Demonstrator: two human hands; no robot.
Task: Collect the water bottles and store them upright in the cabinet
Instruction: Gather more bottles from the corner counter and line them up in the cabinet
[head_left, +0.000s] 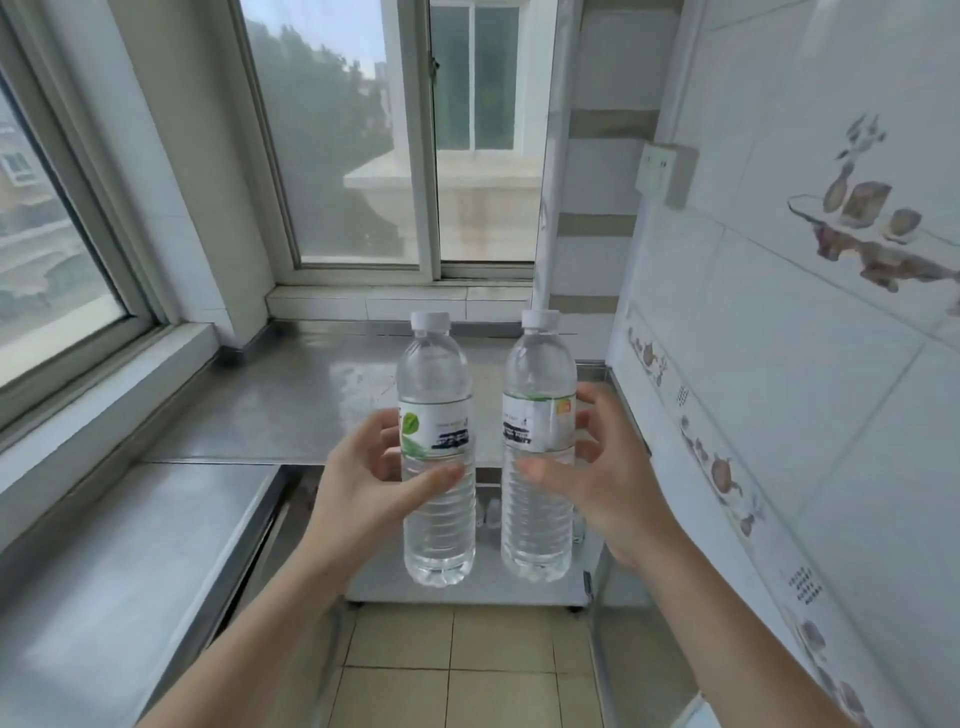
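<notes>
Two upright bottles, one per hand.

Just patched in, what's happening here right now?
A person is holding two clear water bottles upright in front of them, one in each hand. The left hand wraps the left bottle at its label, and the right hand has its grip on the right bottle. Both have white caps on and look full. They are held above the steel counter, in front of an open lower compartment; neither bottle is stored yet.
</notes>
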